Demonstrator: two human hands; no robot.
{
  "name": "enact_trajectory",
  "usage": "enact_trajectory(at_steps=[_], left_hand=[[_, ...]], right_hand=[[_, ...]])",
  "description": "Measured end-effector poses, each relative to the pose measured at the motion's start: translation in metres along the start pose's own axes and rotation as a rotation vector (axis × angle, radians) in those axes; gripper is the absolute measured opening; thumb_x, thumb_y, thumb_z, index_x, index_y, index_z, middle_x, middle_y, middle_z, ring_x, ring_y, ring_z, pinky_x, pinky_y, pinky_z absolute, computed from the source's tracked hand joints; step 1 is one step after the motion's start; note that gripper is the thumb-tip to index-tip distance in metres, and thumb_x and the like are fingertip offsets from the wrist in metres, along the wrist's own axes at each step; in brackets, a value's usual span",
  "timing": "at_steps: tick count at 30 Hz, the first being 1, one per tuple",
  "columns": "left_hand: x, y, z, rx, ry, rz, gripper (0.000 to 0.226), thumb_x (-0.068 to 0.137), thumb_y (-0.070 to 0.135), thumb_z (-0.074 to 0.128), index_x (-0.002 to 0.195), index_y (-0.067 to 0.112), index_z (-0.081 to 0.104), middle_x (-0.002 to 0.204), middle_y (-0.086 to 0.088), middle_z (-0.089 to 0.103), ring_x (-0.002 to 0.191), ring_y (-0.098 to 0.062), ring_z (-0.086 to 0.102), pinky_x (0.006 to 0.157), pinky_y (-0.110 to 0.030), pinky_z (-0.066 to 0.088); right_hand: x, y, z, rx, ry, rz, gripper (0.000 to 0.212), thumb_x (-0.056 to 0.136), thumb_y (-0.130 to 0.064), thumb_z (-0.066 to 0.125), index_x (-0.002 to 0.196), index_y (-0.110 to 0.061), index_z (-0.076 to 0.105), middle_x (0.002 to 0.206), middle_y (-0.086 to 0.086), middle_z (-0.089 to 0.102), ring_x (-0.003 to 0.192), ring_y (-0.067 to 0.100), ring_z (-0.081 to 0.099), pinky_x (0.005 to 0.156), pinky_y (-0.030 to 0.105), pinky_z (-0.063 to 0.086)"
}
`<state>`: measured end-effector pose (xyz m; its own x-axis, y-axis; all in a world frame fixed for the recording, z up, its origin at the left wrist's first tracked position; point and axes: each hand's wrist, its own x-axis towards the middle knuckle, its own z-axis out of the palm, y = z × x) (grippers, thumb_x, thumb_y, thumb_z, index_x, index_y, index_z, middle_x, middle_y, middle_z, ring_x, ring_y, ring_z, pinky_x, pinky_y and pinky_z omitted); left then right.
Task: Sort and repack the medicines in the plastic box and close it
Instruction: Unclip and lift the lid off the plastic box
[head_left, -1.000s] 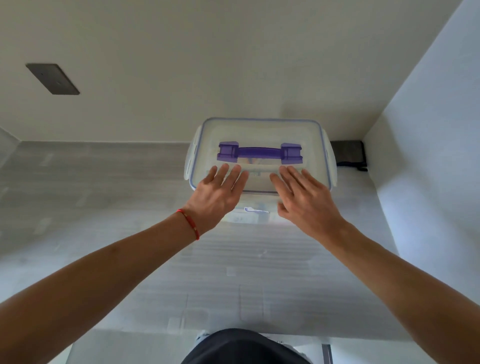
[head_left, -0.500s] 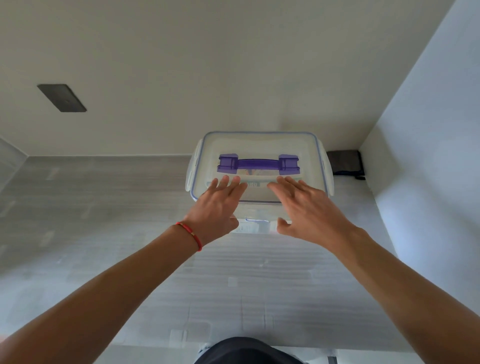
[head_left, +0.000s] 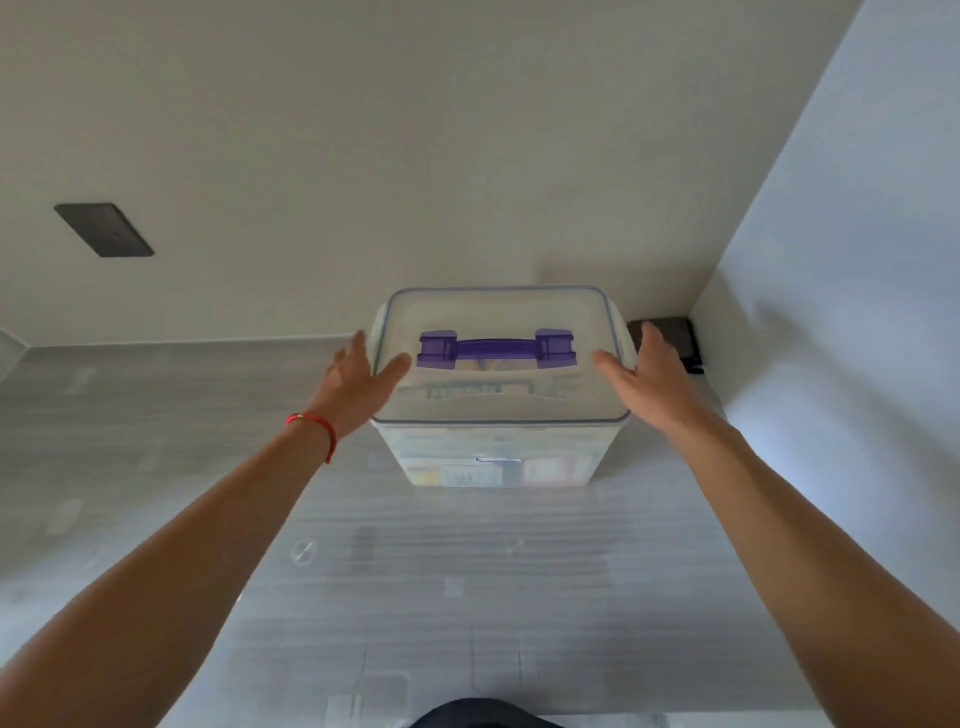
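Dark plate (head_left: 104, 229) on the back wall, far left, above the counter (head_left: 156, 415). Grey, streaky counter surface running from the left edge to the right wall.

Left hand (head_left: 358, 382) reached out at the left side of the plastic box (head_left: 498, 447), fingers straight and spread, nothing gripped; thumb laid over the left edge of the lid (head_left: 498, 312), the other fingers down beside the left wall of the box. Whether those fingers touched the side clip could not be told. Red string bracelet (head_left: 317, 428) worn on that wrist.

Plastic box stood upright near the back right corner of the counter, close to the back wall, just short of the right wall. Clear lid set flat on top, blue seal line round its rim. Purple handle (head_left: 497, 348) lying flat across the middle of the lid, left to right. Packets of medicine (head_left: 467, 475) dimly seen through the cloudy front wall and through the lid; labels too blurred to read.

Right hand (head_left: 644, 376) mirrored at the right side of the box, fingers straight and loose, holding nothing; thumb resting on the right edge of the lid, fingers alongside the right wall.

Small dark object (head_left: 675, 338) behind the right hand, tucked into the back right corner of the counter, partly hidden by the fingers.

Dark clothing (head_left: 483, 714) at the bottom edge, near the front edge of the counter.
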<state>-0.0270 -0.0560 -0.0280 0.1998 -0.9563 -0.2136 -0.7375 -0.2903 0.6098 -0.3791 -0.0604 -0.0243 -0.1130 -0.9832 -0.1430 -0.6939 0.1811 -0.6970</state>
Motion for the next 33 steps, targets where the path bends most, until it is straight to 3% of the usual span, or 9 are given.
enact_trajectory(at_steps=[3, 6, 8, 10, 12, 18, 22, 27, 33], left_hand=[[0.018, 0.010, 0.006, -0.364, -0.004, -0.206, 0.094, 0.064, 0.062, 0.060, 0.140, 0.008, 0.049, 0.139, -0.016, 0.057, 0.123, -0.033, 0.057, 0.106, -0.045, 0.045], [0.022, 0.017, 0.009, -0.371, 0.140, -0.198, 0.094, 0.066, 0.059, 0.064, 0.145, 0.013, 0.044, 0.126, -0.005, 0.058, 0.113, -0.027, 0.058, 0.093, -0.031, 0.043], [0.021, 0.025, 0.006, -0.298, 0.196, -0.125, 0.092, 0.064, 0.062, 0.062, 0.145, 0.020, 0.043, 0.112, 0.003, 0.055, 0.102, -0.023, 0.056, 0.086, -0.030, 0.042], [0.020, 0.041, 0.001, -0.221, 0.220, -0.044, 0.075, 0.066, 0.064, 0.057, 0.131, 0.027, 0.052, 0.100, 0.008, 0.060, 0.094, -0.024, 0.058, 0.075, -0.029, 0.043], [0.017, 0.064, -0.003, -0.155, 0.238, 0.063, 0.057, 0.071, 0.062, 0.055, 0.118, 0.031, 0.055, 0.091, 0.007, 0.061, 0.088, -0.026, 0.058, 0.069, -0.029, 0.040], [0.008, 0.156, 0.012, -0.063, 0.104, 0.360, 0.072, 0.073, 0.057, 0.065, 0.138, 0.034, 0.046, 0.109, 0.006, 0.058, 0.097, -0.017, 0.055, 0.083, -0.027, 0.041], [0.000, 0.220, 0.050, 0.140, -0.096, 0.495, 0.074, 0.075, 0.053, 0.072, 0.140, 0.029, 0.046, 0.131, -0.005, 0.059, 0.119, -0.028, 0.056, 0.094, -0.032, 0.043], [-0.012, 0.275, 0.110, 0.342, -0.219, 0.669, 0.065, 0.081, 0.043, 0.069, 0.140, 0.019, 0.052, 0.136, -0.012, 0.059, 0.124, -0.033, 0.055, 0.102, -0.037, 0.043], [-0.039, 0.294, 0.190, 0.655, -0.353, 0.867, 0.048, 0.081, 0.040, 0.063, 0.120, 0.012, 0.059, 0.117, -0.016, 0.062, 0.109, -0.036, 0.060, 0.091, -0.040, 0.052]], right_hand=[[0.005, 0.000, 0.010, 0.305, -0.055, 0.145, 0.035, 0.092, -0.040, 0.068, 0.116, -0.017, 0.059, 0.121, 0.006, 0.067, 0.106, 0.022, 0.065, 0.077, 0.029, 0.050], [0.005, 0.000, 0.013, 0.391, 0.058, 0.103, 0.013, 0.087, -0.040, 0.074, 0.092, -0.029, 0.069, 0.086, -0.013, 0.070, 0.082, 0.002, 0.066, 0.067, 0.021, 0.050], [0.003, -0.002, 0.005, 0.433, 0.108, 0.075, 0.018, 0.084, -0.043, 0.075, 0.078, -0.029, 0.065, 0.073, -0.018, 0.066, 0.067, -0.004, 0.061, 0.060, 0.022, 0.046], [-0.003, -0.005, -0.008, 0.490, 0.113, 0.090, 0.033, 0.083, -0.046, 0.075, 0.096, -0.018, 0.066, 0.095, -0.003, 0.072, 0.086, 0.014, 0.068, 0.075, 0.036, 0.054], [-0.014, 0.000, -0.020, 0.585, 0.109, 0.097, 0.039, 0.083, -0.042, 0.076, 0.110, -0.015, 0.064, 0.104, 0.000, 0.075, 0.095, 0.019, 0.072, 0.084, 0.039, 0.057], [-0.078, 0.065, -0.043, 0.919, 0.071, 0.258, 0.040, 0.092, -0.023, 0.076, 0.129, -0.016, 0.065, 0.114, 0.008, 0.077, 0.104, 0.028, 0.075, 0.090, 0.044, 0.060], [-0.136, 0.104, -0.032, 1.038, 0.072, 0.495, 0.039, 0.095, -0.026, 0.071, 0.129, -0.010, 0.060, 0.118, 0.012, 0.075, 0.108, 0.031, 0.073, 0.103, 0.053, 0.053], [-0.194, 0.125, -0.010, 1.230, 0.086, 0.628, 0.017, 0.100, -0.024, 0.061, 0.115, -0.015, 0.064, 0.113, 0.011, 0.076, 0.110, 0.033, 0.070, 0.089, 0.044, 0.062], [-0.246, 0.158, 0.021, 1.451, 0.204, 0.719, 0.033, 0.091, -0.021, 0.067, 0.120, -0.005, 0.067, 0.121, 0.020, 0.073, 0.115, 0.042, 0.067, 0.089, 0.054, 0.060]])
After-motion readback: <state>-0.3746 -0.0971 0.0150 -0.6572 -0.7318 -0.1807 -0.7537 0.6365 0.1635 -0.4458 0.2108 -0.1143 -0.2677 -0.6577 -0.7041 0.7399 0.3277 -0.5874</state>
